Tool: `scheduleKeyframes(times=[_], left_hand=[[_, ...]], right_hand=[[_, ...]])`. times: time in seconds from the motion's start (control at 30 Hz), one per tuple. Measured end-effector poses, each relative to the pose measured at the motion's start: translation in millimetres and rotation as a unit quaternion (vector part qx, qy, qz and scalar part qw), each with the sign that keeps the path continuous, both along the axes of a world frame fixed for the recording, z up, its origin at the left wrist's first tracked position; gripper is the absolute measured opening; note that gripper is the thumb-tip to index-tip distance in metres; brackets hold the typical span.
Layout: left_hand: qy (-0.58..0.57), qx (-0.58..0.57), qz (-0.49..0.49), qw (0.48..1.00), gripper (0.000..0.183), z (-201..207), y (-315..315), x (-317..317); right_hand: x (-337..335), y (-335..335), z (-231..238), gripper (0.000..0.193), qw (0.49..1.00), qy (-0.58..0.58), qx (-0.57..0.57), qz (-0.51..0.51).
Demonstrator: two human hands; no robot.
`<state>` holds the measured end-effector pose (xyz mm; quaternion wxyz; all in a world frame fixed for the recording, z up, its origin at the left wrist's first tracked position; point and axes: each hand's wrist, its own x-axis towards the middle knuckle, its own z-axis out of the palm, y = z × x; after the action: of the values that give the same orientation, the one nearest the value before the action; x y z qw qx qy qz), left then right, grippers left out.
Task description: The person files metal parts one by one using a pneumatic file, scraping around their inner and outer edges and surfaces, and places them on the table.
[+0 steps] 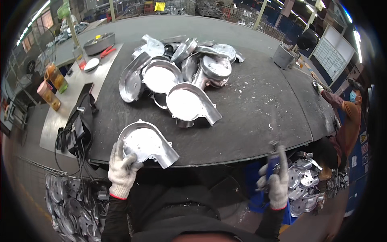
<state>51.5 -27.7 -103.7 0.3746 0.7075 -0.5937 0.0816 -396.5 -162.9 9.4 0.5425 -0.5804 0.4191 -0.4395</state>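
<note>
My left hand [124,170], in a white knit glove with a red cuff, grips the rim of a silver snail-shaped blower housing [142,139]. The housing lies at the near edge of the dark table, its open dish facing up and its spout pointing to the lower right. My gloved right hand [278,177] is closed around a blue handheld tool [273,161] with a metal front end, off the table's near edge. A thin shaft seems to run up from the tool, but it is blurred. Tool and housing are well apart.
More blower housings [186,103] lie heaped on the dark table [258,117], strewn with metal chips. Bottles [56,76] and a black bag [78,125] stand left. Housings fill a cage [74,201] lower left and a blue bin [300,181] lower right. A masked person [348,117] works at right.
</note>
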Motion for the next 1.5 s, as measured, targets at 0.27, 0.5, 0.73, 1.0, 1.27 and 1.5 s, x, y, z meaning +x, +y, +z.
scheduleKeyframes(times=[0.27,0.5,0.73,1.0,1.27,1.5], left_hand=[[0.097,-0.058,0.096,0.989,0.049,-21.5,10.9,-13.4],[0.039,-0.034,0.083,0.995,0.053,-18.8,8.0,-3.5],[0.061,0.005,0.059,0.996,0.047,-27.0,6.4,-2.9],[0.055,-0.027,0.064,0.996,0.052,-32.1,5.4,1.1],[0.074,-0.024,0.041,0.996,0.050,-34.1,7.3,-0.1],[0.073,-0.030,0.038,0.996,0.050,-24.2,3.6,0.9]], right_hand=[[96.3,27.3,-30.9,0.078,0.895,0.130,0.296,0.308],[132.1,30.2,-12.0,0.072,0.753,0.528,0.209,0.332],[129.2,31.0,-18.9,0.076,0.809,0.461,0.160,0.328],[120.6,28.5,-20.6,0.074,0.805,0.463,0.029,0.369],[125.0,23.9,-5.8,0.072,0.786,0.464,0.074,0.402],[146.8,18.6,7.3,0.071,0.750,0.527,0.123,0.380]])
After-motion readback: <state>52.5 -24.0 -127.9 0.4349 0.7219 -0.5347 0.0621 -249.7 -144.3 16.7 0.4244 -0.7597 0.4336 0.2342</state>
